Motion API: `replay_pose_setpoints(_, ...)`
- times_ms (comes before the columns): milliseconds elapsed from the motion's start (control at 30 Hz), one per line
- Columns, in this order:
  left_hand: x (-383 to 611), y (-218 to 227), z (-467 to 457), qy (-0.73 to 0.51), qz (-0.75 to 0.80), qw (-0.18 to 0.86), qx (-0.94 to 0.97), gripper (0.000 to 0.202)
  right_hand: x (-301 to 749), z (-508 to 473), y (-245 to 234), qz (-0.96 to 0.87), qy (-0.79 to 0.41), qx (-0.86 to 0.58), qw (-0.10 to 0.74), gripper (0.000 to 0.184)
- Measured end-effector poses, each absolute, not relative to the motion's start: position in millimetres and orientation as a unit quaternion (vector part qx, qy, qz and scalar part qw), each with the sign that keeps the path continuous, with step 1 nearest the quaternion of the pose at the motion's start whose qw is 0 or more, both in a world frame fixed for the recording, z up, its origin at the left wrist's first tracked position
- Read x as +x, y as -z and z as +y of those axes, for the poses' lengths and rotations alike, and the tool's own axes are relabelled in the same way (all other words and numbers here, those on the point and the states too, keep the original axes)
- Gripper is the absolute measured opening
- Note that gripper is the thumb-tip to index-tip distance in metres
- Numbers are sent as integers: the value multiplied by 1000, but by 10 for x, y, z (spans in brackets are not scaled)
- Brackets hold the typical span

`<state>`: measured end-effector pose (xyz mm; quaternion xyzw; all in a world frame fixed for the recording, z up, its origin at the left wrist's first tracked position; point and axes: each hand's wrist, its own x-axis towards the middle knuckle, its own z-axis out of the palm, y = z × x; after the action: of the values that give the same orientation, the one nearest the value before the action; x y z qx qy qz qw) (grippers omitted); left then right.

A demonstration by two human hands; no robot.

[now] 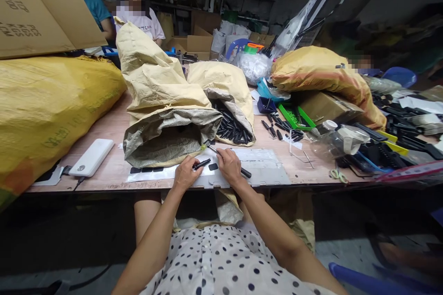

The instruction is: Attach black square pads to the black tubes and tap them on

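My left hand is closed on a small black tubular part, pointing right. In my right hand is a thin tool with a dark handle and a metal shaft, which looks like a screwdriver. Its tip reaches up and left, near the rim of an open paper sack. Between the hands a dark square pad lies on a white sheet. A second sack behind holds many black tubular parts. A grey board lies beneath my right hand.
A white power bank and a large yellow sack stand left. On the right are a green tray, loose black parts, scissors, a clear plastic jug and an orange-yellow sack. People sit across the table.
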<state>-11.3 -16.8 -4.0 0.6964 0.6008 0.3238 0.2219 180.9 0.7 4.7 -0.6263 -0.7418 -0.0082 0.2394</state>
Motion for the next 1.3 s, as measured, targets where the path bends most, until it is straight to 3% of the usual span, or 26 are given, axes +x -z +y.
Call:
replay_pose_setpoints(300,-153,16,-206,-353,571,221,708,11,1784,161,100,-756,60,-630,170,25)
replay_pose_setpoints(500,-137,13,-793,-376,493,280,733,22,1772,161,103,-752,61,-636,162,22)
replay_pose_setpoints(667,-98,347,-1210,-224,532,358,734,20,1766,158,99,-755,58,-633,160,22)
replay_pose_setpoints(800,-95,603,-1236,-60,626,343,698,22,1752,158,82,-752,54,-638,155,21)
replay_pose_setpoints(900,-96,577,-1202,-67,600,332,724,24,1739,159,69,-750,49,-641,155,22)
replay_pose_setpoints(1000,-129,293,-1028,-238,549,259,758,24,1730,157,55,-750,47,-642,152,21)
replay_pose_setpoints(1100,-247,-216,-546,-392,592,101,697,35,1728,154,38,-752,49,-640,151,20)
replay_pose_setpoints(1200,-447,-841,155,-426,670,-5,608,66,1730,153,21,-754,47,-638,150,20)
replay_pose_setpoints(1300,-640,-1434,779,-402,725,4,560,63,1729,155,8,-755,44,-638,143,19)
